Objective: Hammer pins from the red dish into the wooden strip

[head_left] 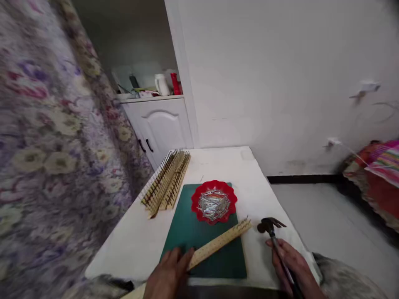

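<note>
My right hand (294,263) is closed around the handle of a claw hammer (269,226), whose head is raised near the table's right side. My left hand (170,270) grips a pale wooden strip (218,245) from above, its fingers curled over it. The strip slants across a dark green mat (190,220). Several nails (245,224) stick up at its far end, and small dots run along the rest. Just beyond the strip, a red scalloped bowl (197,199) holds a heap of silvery nails (213,204).
Wooden strips bristling with nails (170,178) lie at the table's left edge. A loose nail (202,178) rests on the white tabletop (215,164). A floral curtain (62,158) hangs at left; behind stands a white cabinet (165,124) holding a white jug (161,85).
</note>
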Demonstrator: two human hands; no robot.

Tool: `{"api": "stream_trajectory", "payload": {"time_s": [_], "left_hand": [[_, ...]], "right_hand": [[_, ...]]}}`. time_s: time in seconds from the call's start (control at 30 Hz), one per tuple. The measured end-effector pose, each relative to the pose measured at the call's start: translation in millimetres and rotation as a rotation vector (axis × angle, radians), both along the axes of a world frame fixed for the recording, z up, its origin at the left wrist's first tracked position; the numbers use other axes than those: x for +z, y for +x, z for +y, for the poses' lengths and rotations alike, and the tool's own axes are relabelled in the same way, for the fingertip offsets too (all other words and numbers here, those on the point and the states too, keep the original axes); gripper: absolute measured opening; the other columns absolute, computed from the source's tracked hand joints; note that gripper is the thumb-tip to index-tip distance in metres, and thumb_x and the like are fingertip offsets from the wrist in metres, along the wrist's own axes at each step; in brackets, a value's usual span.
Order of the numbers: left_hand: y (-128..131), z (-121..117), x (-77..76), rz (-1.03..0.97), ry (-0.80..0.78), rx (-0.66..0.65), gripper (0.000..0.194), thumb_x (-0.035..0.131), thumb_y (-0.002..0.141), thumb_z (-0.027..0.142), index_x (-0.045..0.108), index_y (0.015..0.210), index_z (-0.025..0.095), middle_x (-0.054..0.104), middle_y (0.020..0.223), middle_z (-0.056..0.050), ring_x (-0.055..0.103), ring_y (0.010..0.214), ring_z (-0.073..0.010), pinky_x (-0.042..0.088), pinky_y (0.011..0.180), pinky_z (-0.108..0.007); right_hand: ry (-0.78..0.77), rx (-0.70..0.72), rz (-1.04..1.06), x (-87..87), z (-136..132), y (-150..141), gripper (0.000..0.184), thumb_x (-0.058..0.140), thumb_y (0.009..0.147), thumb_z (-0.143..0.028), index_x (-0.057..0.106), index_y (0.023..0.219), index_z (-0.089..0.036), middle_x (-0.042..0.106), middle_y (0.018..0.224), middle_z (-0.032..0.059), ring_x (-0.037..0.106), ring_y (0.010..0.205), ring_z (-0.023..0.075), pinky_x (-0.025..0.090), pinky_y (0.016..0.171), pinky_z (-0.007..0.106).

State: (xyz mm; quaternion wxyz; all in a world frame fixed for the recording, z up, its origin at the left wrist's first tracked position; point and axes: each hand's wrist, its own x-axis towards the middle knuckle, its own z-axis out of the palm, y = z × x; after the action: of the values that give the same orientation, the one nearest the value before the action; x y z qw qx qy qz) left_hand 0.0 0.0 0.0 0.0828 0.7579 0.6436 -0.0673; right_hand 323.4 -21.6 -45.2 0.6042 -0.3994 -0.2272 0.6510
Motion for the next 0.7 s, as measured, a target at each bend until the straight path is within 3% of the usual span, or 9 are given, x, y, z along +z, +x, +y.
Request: {"api": "stream_trajectory", "payload": {"time_s": [0.17, 0.47, 0.7], "left_hand": [[-2, 11, 7.3, -0.067, 0.01, -0.034, 0.059, 0.048, 0.072, 0.01, 0.053, 0.125, 0.034, 0.059, 0.107, -0.003, 0.052, 0.098, -0.0193, 0.041, 0.086, -0.027], [0, 28, 20.1, -0.107, 0.005, -0.083, 0.061, 0.046, 0.07, 0.007, 0.053, 0.125, 0.032, 0.058, 0.109, -0.003, 0.052, 0.1, -0.0198, 0.04, 0.085, -0.026], [-5, 29, 11.2, -0.134, 0.012, -0.112, 0.058, 0.046, 0.071, 0.006, 0.054, 0.122, 0.032, 0.058, 0.109, -0.004, 0.053, 0.1, -0.0201, 0.04, 0.085, -0.027]], "right_hand": [[0.06, 0.025, -0.064, -1.8, -2, 1, 0.03, 0.061, 0.079, -0.044, 0.058, 0.095, -0.019, 0.049, 0.046, -0.0077, 0.029, 0.027, 0.0005, 0.021, 0.027, 0.01], [0.072, 0.009, -0.022, -3.3, 2, 0, 0.028, 0.062, 0.078, -0.045, 0.06, 0.091, -0.02, 0.052, 0.046, -0.0064, 0.031, 0.03, 0.001, 0.021, 0.028, 0.01], [0.099, 0.04, -0.05, -4.2, 2, 4, 0.025, 0.057, 0.084, -0.042, 0.058, 0.098, -0.022, 0.052, 0.048, -0.0073, 0.032, 0.029, 0.0007, 0.022, 0.028, 0.01]]}}
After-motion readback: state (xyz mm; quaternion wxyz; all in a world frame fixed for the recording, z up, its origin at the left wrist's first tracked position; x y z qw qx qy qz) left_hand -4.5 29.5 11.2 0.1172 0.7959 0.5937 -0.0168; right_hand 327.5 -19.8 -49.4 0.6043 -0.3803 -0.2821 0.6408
